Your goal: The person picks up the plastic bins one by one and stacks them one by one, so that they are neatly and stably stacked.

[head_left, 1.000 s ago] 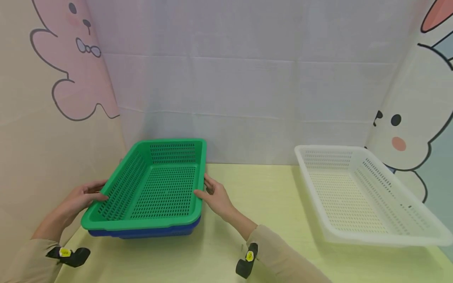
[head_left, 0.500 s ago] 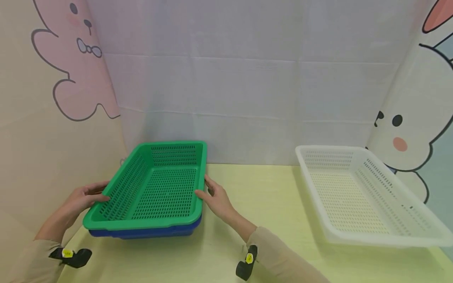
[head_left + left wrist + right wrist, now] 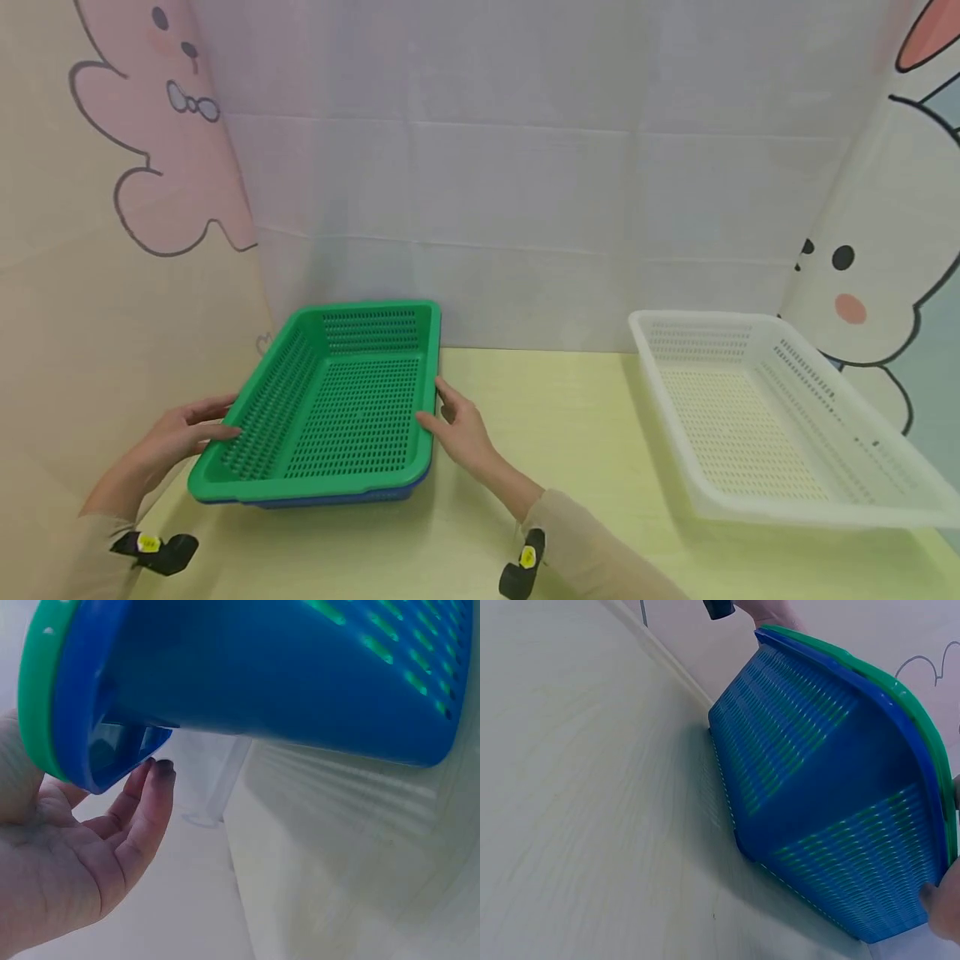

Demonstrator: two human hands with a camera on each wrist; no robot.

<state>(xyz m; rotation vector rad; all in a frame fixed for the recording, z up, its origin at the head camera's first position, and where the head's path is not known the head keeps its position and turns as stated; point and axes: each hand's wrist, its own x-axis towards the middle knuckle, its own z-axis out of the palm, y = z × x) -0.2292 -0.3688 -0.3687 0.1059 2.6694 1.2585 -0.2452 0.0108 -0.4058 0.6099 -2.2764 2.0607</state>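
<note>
A green perforated plastic basket [image 3: 315, 487] sits nested in a blue basket [image 3: 859, 746] of like shape, at the left of the table. Just a thin band of blue shows under the green rim in the head view. My left hand [image 3: 183, 435] grips the left side, thumb over the green rim. Its fingers [image 3: 142, 825] curl beneath the blue rim in the left wrist view. On the opposite side my right hand [image 3: 463, 429] holds the stack, thumb on the green rim and fingers along the outside wall. The green basket holds nothing.
A white perforated basket [image 3: 813, 510] stands on the right of the pale yellow table [image 3: 555, 417]. A white sheet [image 3: 517, 183] hangs behind the table, and printed cartoon panels flank both sides. A dark camera is strapped to each wrist.
The green basket has sunk lower into the blue one, so less blue shows at the front. Both hands have come down slightly and a bit to the right with the stack.
</note>
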